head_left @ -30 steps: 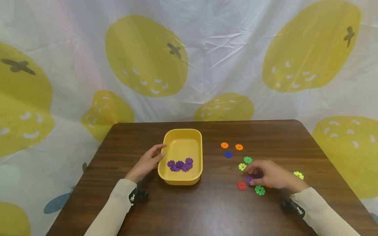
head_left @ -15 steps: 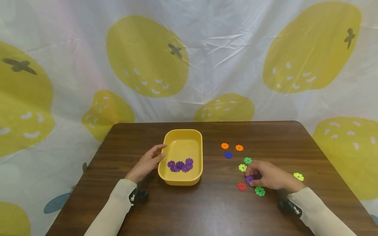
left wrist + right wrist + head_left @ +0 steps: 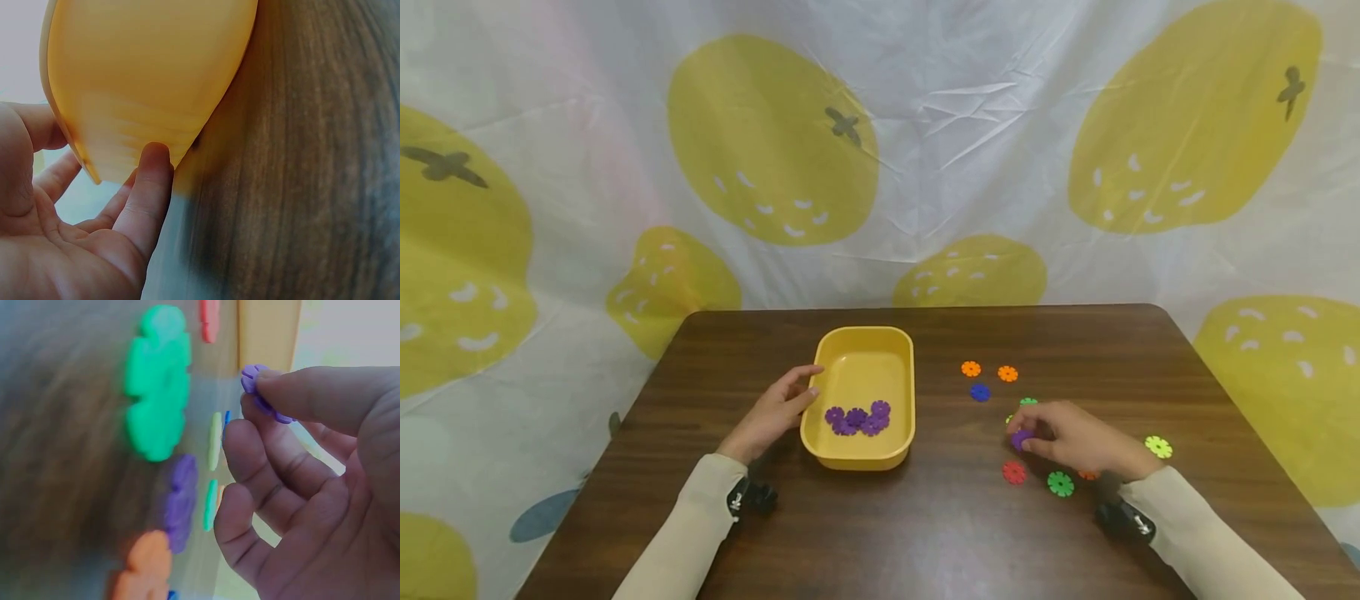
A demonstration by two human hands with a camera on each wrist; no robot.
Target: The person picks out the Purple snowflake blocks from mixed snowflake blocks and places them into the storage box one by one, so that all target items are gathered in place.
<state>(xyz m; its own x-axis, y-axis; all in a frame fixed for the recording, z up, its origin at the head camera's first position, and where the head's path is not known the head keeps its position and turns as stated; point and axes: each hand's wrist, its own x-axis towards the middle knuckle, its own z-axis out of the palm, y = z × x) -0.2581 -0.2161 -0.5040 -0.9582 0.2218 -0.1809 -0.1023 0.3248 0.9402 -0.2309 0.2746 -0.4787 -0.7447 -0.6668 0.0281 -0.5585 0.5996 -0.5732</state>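
My left hand (image 3: 772,417) holds the left side of a yellow plastic tub (image 3: 867,462), with thumb and index finger at its rim. In the left wrist view another fingertip lies against the tub's outer wall (image 3: 150,75). A small heap of purple notched discs (image 3: 856,419) lies inside the tub. Over the table, my right hand (image 3: 1078,437) pinches a purple flower-shaped interlocking disc (image 3: 265,394) between thumb and index finger, clear of the tabletop. Another purple disc (image 3: 181,503) lies on the table below; in the head view the right hand hides it.
Loose discs lie on the brown table (image 3: 925,533): red (image 3: 1014,472), green (image 3: 1061,484), yellow-green (image 3: 1158,447), blue (image 3: 980,392) and orange (image 3: 971,368). More discs are partly covered by the right hand. A lemon-print cloth (image 3: 910,167) hangs behind the table.
My right hand has taken hold of a purple disc, lifted it and shifted slightly left toward the tub. My left hand and the tub have stayed put.
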